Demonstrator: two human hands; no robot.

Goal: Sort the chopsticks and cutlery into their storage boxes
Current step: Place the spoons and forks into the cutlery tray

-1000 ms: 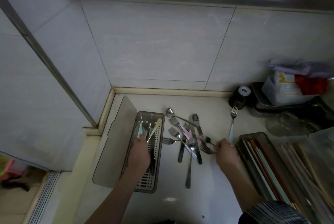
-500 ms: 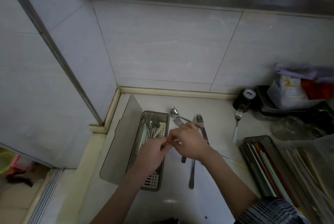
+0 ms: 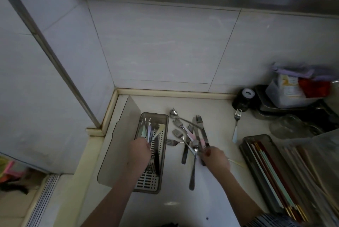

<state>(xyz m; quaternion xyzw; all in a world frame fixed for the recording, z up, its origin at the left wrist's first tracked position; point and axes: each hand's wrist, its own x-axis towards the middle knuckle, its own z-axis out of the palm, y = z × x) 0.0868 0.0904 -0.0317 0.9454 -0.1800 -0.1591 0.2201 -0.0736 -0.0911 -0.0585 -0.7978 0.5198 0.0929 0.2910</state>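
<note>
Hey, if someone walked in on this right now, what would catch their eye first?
Probably the loose pile of forks and spoons in the middle of the pale counter, with the right hand reaching into it. Just left, the left hand sits in the perforated cutlery box; the chopstick box lies at the right.

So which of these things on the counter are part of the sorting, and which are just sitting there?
Job: cutlery box, loose cutlery pile, lone fork, chopstick box, left hand, right hand.

Lying about: black jar, metal tray, glass bowl.
</note>
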